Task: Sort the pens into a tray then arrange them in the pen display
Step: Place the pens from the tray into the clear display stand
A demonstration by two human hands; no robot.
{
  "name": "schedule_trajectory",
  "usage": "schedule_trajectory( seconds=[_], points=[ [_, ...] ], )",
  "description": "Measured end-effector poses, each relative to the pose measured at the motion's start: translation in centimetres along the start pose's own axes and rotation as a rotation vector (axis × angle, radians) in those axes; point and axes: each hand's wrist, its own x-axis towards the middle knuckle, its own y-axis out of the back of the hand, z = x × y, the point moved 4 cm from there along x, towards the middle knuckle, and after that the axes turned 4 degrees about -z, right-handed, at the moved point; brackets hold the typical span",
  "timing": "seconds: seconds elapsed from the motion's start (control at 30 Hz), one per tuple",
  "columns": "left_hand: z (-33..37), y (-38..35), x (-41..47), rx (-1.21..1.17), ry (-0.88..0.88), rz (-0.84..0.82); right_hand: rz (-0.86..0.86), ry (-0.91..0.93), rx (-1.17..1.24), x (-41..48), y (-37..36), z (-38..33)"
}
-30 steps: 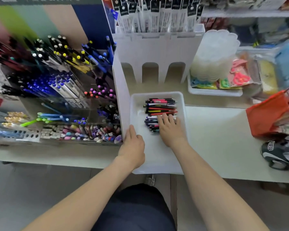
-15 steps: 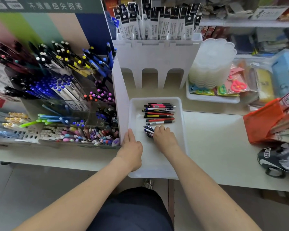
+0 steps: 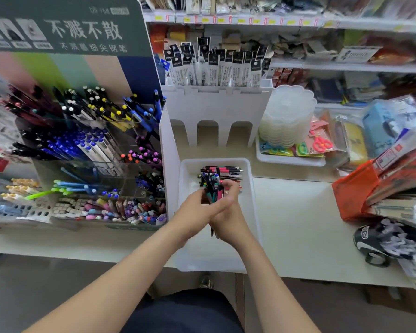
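A white tray point(image 3: 251, 203) sits on the counter in front of me. At its far end lie several pens point(image 3: 226, 169) with pink, red and black barrels. Above the tray's middle, both hands hold a bundle of pens point(image 3: 213, 188) nearly upright. My left hand point(image 3: 195, 212) grips the bundle from the left and my right hand point(image 3: 228, 212) wraps it from the right and below. The bundle's lower ends stick out beneath my right hand. To the left stands the clear pen display point(image 3: 82, 150), filled with blue, black, yellow and pastel pens.
A white refill stand point(image 3: 216, 109) with boxed refills rises behind the tray. A stack of clear tubs point(image 3: 288, 118), scissors packs, an orange bag point(image 3: 356, 188) and a black cap point(image 3: 380, 239) crowd the right. The tray overhangs the counter's front edge.
My right hand gathered pens from the tray and lifted them. My left hand left the tray's left rim and joined it on the bundle. Fewer pens lie in the tray.
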Motion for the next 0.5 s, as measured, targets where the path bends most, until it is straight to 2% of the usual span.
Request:
schedule_trajectory(
  seconds=[0.13,0.2,0.37,0.5],
  points=[
    [1.4,-0.1,-1.0,-0.316,-0.041,-0.057,0.022,0.129,-0.002,-1.2,-0.6,-2.8],
    [1.4,0.0,-1.0,-0.426,-0.046,-0.09,0.029,0.114,0.027,-1.8,-0.2,-3.9],
    [1.1,0.4,-1.1,-0.373,-0.115,-0.101,-0.014,0.03,0.092,-2.8,0.6,-4.6],
    [2.2,0.9,-1.8,-0.361,-0.184,0.005,-0.059,0.001,0.158,-3.2,-0.1,-4.7]
  ],
)
